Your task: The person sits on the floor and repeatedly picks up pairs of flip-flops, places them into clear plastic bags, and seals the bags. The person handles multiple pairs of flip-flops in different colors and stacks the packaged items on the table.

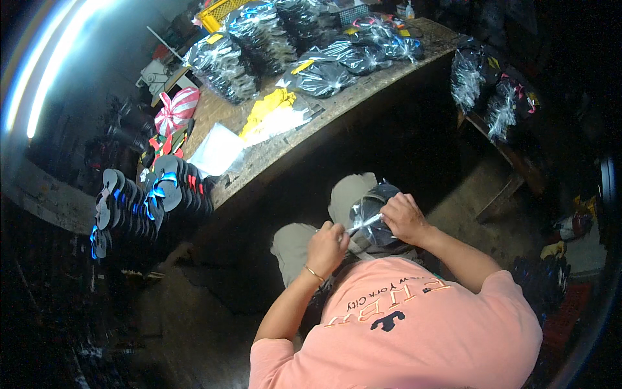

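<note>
On my lap rests a clear plastic bag [368, 222] with dark flip-flops inside, as far as I can make out. My left hand [328, 247] is closed in a pinch on a stretched, twisted end of the plastic. The bag's right side is gripped by my right hand [405, 219], its fingers curled over the gathered film. Between the two hands the plastic is pulled into a shiny strand. The underside of the bag is hidden against my legs.
Ahead stands a worn wooden table [311, 129] bearing many bagged flip-flops [259, 39], yellow bags [269, 110], clear plastic sheets [217, 149] and a pink-striped bag [176, 110]. Unbagged flip-flops [170, 191] line its left end. More wrapped bundles [468, 78] sit on a bench at right.
</note>
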`<move>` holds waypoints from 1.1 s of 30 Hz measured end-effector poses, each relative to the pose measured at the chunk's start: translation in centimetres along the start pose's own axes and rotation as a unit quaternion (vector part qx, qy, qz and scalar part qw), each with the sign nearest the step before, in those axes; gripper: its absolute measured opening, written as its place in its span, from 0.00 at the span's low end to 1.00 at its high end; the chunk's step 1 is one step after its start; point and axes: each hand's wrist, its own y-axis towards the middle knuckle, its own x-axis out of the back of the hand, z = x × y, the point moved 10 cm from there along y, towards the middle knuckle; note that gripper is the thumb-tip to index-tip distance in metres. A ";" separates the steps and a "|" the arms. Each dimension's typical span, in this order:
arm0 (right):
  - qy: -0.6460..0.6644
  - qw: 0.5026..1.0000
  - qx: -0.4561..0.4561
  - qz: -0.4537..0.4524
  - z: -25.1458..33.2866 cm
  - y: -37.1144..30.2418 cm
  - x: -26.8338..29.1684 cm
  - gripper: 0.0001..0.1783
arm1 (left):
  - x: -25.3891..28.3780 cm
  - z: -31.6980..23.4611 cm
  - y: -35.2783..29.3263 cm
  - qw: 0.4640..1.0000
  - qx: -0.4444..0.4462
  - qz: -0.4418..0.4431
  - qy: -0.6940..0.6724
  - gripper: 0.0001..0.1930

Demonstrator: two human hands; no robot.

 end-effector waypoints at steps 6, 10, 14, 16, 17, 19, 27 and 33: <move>0.013 0.982 0.176 0.061 6.8 1.8 -2.7 0.07 | -5.3 4.7 -0.5 0.671 0.287 0.071 -0.680 0.10; 0.126 0.982 0.129 0.049 6.6 7.0 -2.9 0.10 | -5.7 2.0 0.5 0.637 0.192 0.065 -0.744 0.09; 0.332 0.923 -0.024 0.195 3.9 7.5 -7.5 0.19 | -5.9 3.7 -0.1 0.735 0.192 0.011 -0.651 0.15; 0.391 0.901 -0.047 0.184 3.6 6.5 -8.5 0.19 | -5.9 4.5 -0.4 0.810 0.159 0.002 -0.565 0.15; 0.412 0.885 -0.080 0.204 3.4 5.5 -9.6 0.19 | -6.3 5.7 -0.8 0.843 0.185 -0.011 -0.505 0.16; 0.441 0.880 -0.100 0.144 3.0 4.7 -9.6 0.17 | -6.5 6.2 -1.1 0.831 0.152 -0.043 -0.534 0.14; 0.420 0.887 -0.115 0.151 2.5 4.5 -9.5 0.06 | -6.8 7.4 -2.1 0.805 0.212 -0.128 -0.538 0.12; 0.177 0.978 0.111 -0.016 6.1 4.5 -4.4 0.09 | -7.0 7.3 -1.6 0.816 0.245 -0.014 -0.523 0.08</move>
